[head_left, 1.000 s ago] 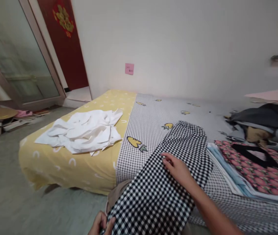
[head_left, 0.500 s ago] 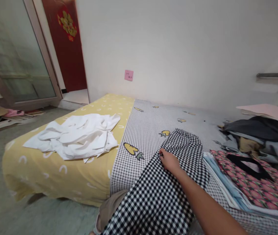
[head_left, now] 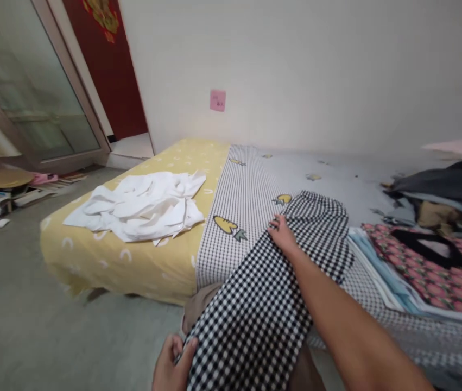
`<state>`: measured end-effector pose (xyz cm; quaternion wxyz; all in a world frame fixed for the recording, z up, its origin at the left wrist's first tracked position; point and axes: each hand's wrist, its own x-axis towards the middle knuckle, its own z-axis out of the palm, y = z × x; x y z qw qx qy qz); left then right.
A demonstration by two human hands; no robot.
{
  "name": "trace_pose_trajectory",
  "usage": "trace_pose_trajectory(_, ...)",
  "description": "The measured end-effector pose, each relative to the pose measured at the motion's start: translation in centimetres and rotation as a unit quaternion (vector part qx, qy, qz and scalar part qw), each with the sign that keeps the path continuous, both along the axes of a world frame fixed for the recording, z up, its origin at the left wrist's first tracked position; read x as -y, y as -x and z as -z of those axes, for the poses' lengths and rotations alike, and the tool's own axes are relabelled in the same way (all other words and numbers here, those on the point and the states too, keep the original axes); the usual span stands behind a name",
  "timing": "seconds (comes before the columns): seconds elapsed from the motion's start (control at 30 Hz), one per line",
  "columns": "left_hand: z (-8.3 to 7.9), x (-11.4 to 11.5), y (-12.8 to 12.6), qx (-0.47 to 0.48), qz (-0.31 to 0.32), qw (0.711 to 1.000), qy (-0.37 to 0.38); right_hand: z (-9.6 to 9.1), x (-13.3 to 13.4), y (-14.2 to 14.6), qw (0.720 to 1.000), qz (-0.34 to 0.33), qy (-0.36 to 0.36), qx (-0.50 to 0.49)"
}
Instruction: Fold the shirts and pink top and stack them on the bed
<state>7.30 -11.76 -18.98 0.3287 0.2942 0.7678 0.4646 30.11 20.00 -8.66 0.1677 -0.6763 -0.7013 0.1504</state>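
A black-and-white checked garment (head_left: 255,304) with a gathered far end lies stretched from the bed toward me, its near part over my lap. At its lower left edge my left hand (head_left: 176,361) is closed, the cloth edge between thumb and fingers. Farther up the same left edge, my right hand (head_left: 283,234) has its fingers bent on the cloth in a light grip. My right forearm crosses over the garment and hides part of it. A crumpled white shirt (head_left: 145,203) lies on the yellow part of the bed.
The bed (head_left: 133,269) has a yellow cover and a grid-patterned one. To the right lie a folded pink-patterned garment (head_left: 422,279) on light-blue cloth and a dark clothes pile (head_left: 446,184). A pink note (head_left: 217,100) is on the wall. Books and a round board (head_left: 8,178) lie on the left floor.
My left hand has come up into view at the garment's lower left edge. My right hand stays near the same spot on the cloth. The view has tilted down and turned slightly left.
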Motion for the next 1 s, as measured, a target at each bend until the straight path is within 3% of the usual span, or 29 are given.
trace_pose_trajectory(0.1,-1.5,-0.4,-0.1,0.088,0.007,0.996,0.023,0.4,1.1,-0.2,0.996,-0.073,0.038,-0.027)
trace_pose_trajectory(0.2,-2.2,-1.2,0.0,0.156,0.031,0.987,0.039,0.0,4.8,-1.7,0.990,-0.134,0.026,-0.035)
trace_pose_trajectory(0.3,-1.9,-2.1,0.6,0.186,0.031,0.981,0.054,-0.3,11.7,-3.7,0.969,-0.247,-0.011,-0.012)
trace_pose_trajectory(0.37,-1.4,-2.5,1.0,0.213,0.031,0.974,0.065,0.2,17.2,-4.7,0.929,-0.369,0.039,-0.008)
trace_pose_trajectory(0.47,-0.6,-2.9,1.1,0.254,0.027,0.964,0.077,2.4,24.6,-4.9,0.873,-0.479,0.085,-0.024)
trace_pose_trajectory(0.57,-0.5,-2.9,0.8,0.287,0.013,0.954,0.079,5.6,28.9,-3.3,0.862,-0.503,0.035,-0.056)
trace_pose_trajectory(0.67,-0.7,-2.7,0.7,0.318,-0.013,0.945,0.070,7.7,29.9,-0.8,0.881,-0.445,0.027,-0.160)
trace_pose_trajectory(0.77,-0.9,-2.4,0.8,0.359,-0.034,0.930,0.076,7.9,29.1,1.1,0.920,-0.236,0.106,-0.294)
trace_pose_trajectory(0.87,-1.2,-2.5,0.9,0.401,-0.059,0.912,0.068,7.5,28.1,1.9,0.901,-0.091,0.182,-0.383)
trace_pose_trajectory(1.0,-2.4,-2.9,0.7,0.465,-0.107,0.879,0.017,7.6,27.7,1.5,0.874,-0.043,0.231,-0.425)
